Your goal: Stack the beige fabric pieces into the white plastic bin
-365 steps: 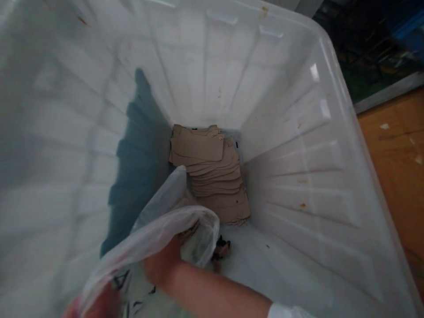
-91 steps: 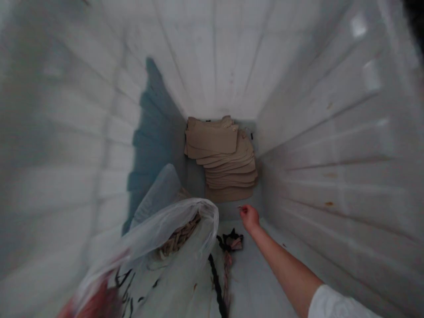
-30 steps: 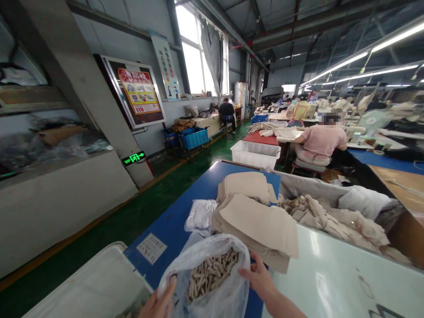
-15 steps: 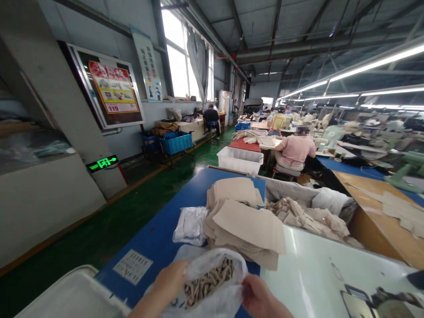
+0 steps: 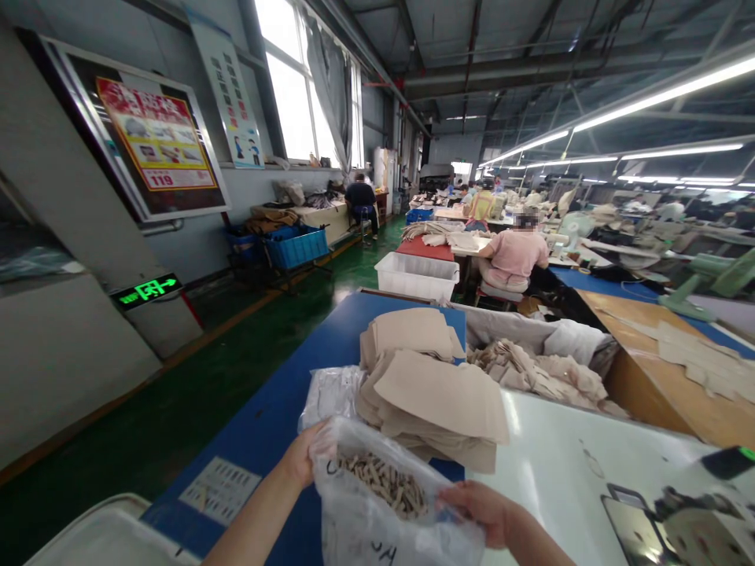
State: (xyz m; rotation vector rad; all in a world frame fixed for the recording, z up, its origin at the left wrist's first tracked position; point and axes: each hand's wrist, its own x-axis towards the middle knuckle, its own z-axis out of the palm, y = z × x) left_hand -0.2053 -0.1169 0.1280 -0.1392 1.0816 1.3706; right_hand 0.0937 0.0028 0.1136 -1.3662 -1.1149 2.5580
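Between my hands hangs a translucent white plastic bag [image 5: 395,531] with black marker writing, its mouth spread wide. Inside it lie many small beige fabric strips [image 5: 386,483]. My left hand [image 5: 305,454] grips the left edge of the bag's mouth, and its fingertips are partly hidden behind the plastic. On the opposite edge, my right hand [image 5: 477,507] is closed around the rim. Just beyond the bag, beige cut fabric panels [image 5: 442,393] are stacked on the blue tabletop [image 5: 277,417]. A clear-wrapped white packet [image 5: 331,397] lies left of that stack.
A sewing machine [image 5: 696,519] is at the lower right on a pale table [image 5: 548,472]. Behind it stands a bin of fabric scraps [image 5: 531,369]. A white crate [image 5: 416,277] and a seated person in pink [image 5: 513,255] are farther off. A white container [image 5: 100,534] is lower left.
My hands have spread farther apart, and the bag is turned so its marked side faces me. My left hand is farther up along the rim. The view has shifted slightly right.
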